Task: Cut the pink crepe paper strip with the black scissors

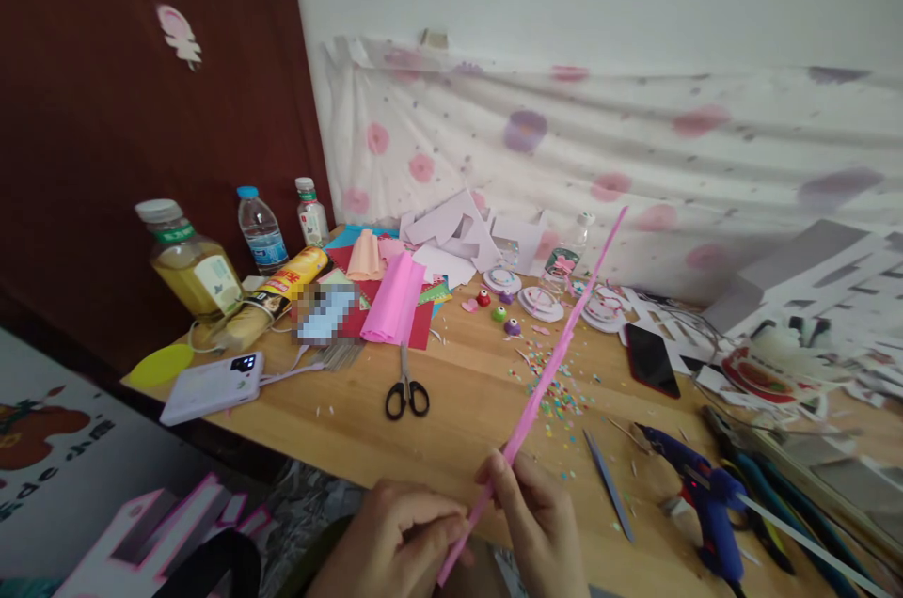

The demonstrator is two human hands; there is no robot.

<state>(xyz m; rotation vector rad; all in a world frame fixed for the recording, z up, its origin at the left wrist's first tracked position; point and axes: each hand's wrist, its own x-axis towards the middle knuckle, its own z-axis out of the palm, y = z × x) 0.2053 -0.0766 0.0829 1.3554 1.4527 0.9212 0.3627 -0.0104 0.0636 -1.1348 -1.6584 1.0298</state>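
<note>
Both of my hands hold a long, thin pink paper strip (564,344) at its near end, low in the view. My left hand (391,537) is curled around the lowest part. My right hand (540,518) pinches the strip just above it with thumb and fingers. The strip slants up and to the right over the wooden table (466,410), its far tip near a floral cloth on the wall. Confetti bits (564,391) lie under it.
Black-handled scissors (406,388), a folded pink paper sheet (395,300), small paper punches (499,312) and round paper discs (541,302) lie ahead. Bottles (190,264) and a white power bank (212,386) stand left. A dark phone (650,358), blue glue gun (709,499) and tweezers (609,483) lie right.
</note>
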